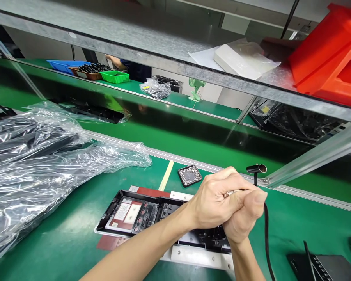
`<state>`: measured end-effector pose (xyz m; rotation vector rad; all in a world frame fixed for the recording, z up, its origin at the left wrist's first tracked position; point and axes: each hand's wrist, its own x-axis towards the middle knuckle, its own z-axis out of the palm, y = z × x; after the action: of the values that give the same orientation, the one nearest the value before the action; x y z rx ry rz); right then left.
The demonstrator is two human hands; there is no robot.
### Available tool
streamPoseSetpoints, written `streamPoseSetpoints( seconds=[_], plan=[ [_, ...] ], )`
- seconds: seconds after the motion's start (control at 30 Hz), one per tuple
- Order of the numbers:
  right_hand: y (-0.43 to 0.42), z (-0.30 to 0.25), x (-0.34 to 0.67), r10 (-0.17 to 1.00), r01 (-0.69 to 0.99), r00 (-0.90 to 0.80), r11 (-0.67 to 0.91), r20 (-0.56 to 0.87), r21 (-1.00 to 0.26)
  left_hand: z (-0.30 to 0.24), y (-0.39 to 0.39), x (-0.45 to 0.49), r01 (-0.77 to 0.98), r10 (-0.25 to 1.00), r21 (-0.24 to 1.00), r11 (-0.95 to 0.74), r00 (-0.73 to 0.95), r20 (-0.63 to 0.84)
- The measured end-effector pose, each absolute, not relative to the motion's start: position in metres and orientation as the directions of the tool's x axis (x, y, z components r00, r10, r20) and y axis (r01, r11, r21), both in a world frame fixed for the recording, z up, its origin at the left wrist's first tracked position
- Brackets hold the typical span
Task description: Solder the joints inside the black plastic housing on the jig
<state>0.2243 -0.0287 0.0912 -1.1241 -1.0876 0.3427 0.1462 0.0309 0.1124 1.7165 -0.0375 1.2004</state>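
My left hand [213, 199] is closed, its fingers folded against my right hand [244, 216], above the right part of a black plastic housing [125, 194]. My right hand is closed too, thumb pressed to its curled fingers. A small pale shiny bit shows between the hands; what they hold is mostly hidden. The housing lies open side up on a white fixture [193, 255], with reddish-brown plates [109, 242] at its left. Behind the hands is a short black tube [256, 168] on a thin stem. A black cable [266, 238] hangs beside my right hand.
A small black tray [190, 175] of tiny metal parts lies beyond the housing. Plastic-wrapped black parts [46, 168] cover the left side. A metal shelf [152, 50] crosses overhead, bearing a red bin [327, 58]. A slanted metal post [316, 156] stands at right. Another person's hand [115, 61] shows far back.
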Motion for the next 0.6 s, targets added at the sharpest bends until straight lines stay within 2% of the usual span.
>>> streamPoseSetpoints(
  seconds=[0.17, 0.6],
  plan=[
    [-0.0283, 0.0956, 0.2231, 0.695, 0.236, 0.527, 0.433, 0.489, -0.87, 0.1129, 0.0299, 0.1449, -0.523, 0.474, 0.696, -0.492, 0.509, 0.718],
    [-0.0252, 0.0952, 0.2216, 0.644, 0.243, 0.529, 0.508, 0.552, -0.826, 0.1043, 0.0336, 0.1485, -0.531, 0.479, 0.683, -0.502, 0.487, 0.731]
  ],
)
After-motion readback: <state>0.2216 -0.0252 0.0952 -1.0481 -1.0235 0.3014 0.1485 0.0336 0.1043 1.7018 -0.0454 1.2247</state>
